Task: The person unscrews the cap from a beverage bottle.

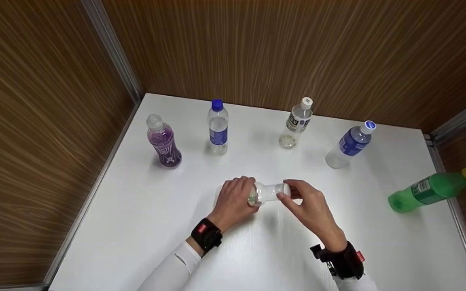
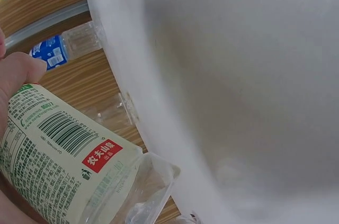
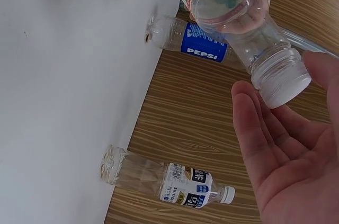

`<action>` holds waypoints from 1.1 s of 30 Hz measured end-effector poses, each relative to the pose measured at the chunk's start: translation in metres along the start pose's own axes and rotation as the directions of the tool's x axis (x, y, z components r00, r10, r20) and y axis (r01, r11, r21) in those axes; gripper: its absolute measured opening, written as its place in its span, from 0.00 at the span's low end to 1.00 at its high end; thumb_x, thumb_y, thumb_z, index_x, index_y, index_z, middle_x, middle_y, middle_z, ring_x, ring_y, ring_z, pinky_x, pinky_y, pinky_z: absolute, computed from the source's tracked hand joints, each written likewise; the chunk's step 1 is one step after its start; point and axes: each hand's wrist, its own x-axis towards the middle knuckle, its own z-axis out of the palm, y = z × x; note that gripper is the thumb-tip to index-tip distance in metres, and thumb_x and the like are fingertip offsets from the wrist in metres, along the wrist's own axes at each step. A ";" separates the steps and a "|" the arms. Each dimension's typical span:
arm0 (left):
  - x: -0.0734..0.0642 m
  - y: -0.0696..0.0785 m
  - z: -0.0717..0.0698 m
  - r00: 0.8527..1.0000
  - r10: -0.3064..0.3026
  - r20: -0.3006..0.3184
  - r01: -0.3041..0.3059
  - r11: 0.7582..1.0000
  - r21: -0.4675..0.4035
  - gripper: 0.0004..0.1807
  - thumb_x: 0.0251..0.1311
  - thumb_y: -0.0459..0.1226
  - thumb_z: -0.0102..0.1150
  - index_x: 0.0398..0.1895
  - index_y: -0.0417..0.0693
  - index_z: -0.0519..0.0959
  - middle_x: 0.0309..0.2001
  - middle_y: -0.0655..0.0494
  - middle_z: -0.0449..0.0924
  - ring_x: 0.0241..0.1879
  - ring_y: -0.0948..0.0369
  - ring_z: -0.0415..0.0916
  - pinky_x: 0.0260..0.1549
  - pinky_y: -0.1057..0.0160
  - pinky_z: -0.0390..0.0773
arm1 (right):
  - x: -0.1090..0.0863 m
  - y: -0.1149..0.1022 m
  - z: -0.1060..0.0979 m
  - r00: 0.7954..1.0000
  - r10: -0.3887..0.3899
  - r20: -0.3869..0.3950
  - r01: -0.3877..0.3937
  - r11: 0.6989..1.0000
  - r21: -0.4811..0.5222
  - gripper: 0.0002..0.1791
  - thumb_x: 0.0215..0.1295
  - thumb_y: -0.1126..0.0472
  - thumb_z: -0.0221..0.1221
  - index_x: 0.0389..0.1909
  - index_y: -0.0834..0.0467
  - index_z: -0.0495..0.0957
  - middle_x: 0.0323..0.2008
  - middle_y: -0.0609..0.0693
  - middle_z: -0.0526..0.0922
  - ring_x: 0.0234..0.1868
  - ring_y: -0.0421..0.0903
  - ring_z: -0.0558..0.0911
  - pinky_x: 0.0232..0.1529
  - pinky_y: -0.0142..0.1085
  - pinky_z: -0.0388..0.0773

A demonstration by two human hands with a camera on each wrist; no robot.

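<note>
1. Wood-grain panels (image 1: 257,48) stand around a white table (image 1: 136,226), on which five other bottles are set out in a wide arc.
2. Between both hands, over the middle of the table, is a clear Nongfu Spring bottle (image 1: 262,193), tipped nearly onto its side, its neck toward the right; whether its base touches the table, I cannot tell.
3. The left hand (image 1: 235,198) wraps round the bottle's body, fingers curled over the pale label (image 2: 63,150).
4. The right hand (image 1: 312,206) has thumb and fingers bent round the white cap (image 1: 287,190) in a loose pinch; how hard they press does not show.
5. Arranged from left to right are a purple bottle (image 1: 165,145), a Pepsi bottle (image 3: 204,42), a Suntory bottle (image 3: 185,186), a blue-labelled bottle (image 1: 353,141) and a green bottle with a yellow cap (image 1: 427,190).
6. The step in hand looks like work at the cap, which sits on the neck; whether it is being loosened or tightened cannot be told.
7. Turning it would probably call for a firmer pinch from the right hand and a steady left hold, without squeezing, since the thin plastic may well give.
</note>
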 end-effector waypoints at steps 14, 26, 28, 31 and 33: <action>-0.002 -0.005 0.002 0.999 -0.033 0.004 0.033 0.998 -0.053 0.36 0.43 0.50 0.81 0.54 0.46 0.75 0.43 0.54 0.81 0.42 0.56 0.80 0.44 0.56 0.80 | -0.001 0.003 -0.007 0.999 -0.046 0.014 0.045 0.999 0.030 0.25 0.62 0.65 0.72 0.59 0.65 0.78 0.48 0.50 0.84 0.46 0.42 0.87 0.47 0.39 0.85; -0.002 -0.012 -0.001 0.984 -0.177 -0.034 0.160 0.946 -0.282 0.36 0.45 0.49 0.81 0.54 0.44 0.75 0.44 0.52 0.82 0.42 0.55 0.80 0.42 0.53 0.80 | -0.009 0.020 -0.007 1.000 0.007 -0.014 -0.008 0.997 -0.072 0.30 0.58 0.68 0.74 0.61 0.68 0.75 0.45 0.53 0.82 0.43 0.46 0.85 0.44 0.42 0.86; -0.002 -0.012 -0.002 0.976 -0.215 -0.033 0.191 0.922 -0.336 0.36 0.46 0.49 0.81 0.54 0.43 0.75 0.45 0.51 0.83 0.43 0.54 0.81 0.44 0.52 0.81 | -0.010 0.025 -0.004 1.000 0.018 -0.005 -0.019 0.995 -0.099 0.30 0.57 0.68 0.75 0.59 0.69 0.76 0.44 0.55 0.82 0.42 0.47 0.85 0.43 0.44 0.86; -0.003 -0.011 -0.003 0.962 -0.270 -0.031 0.236 0.886 -0.399 0.38 0.47 0.51 0.81 0.56 0.43 0.75 0.48 0.49 0.83 0.45 0.53 0.82 0.46 0.50 0.81 | -0.013 0.033 0.003 0.999 0.040 0.021 -0.037 0.990 -0.133 0.28 0.55 0.68 0.76 0.56 0.68 0.78 0.44 0.56 0.83 0.41 0.49 0.85 0.41 0.47 0.86; -0.003 -0.011 -0.003 0.955 -0.296 -0.028 0.255 0.864 -0.433 0.39 0.46 0.52 0.81 0.58 0.43 0.74 0.49 0.48 0.83 0.47 0.51 0.81 0.47 0.49 0.81 | -0.014 0.038 0.007 0.997 0.066 0.046 -0.058 0.986 -0.158 0.27 0.56 0.67 0.76 0.55 0.67 0.79 0.43 0.56 0.83 0.40 0.49 0.85 0.40 0.47 0.85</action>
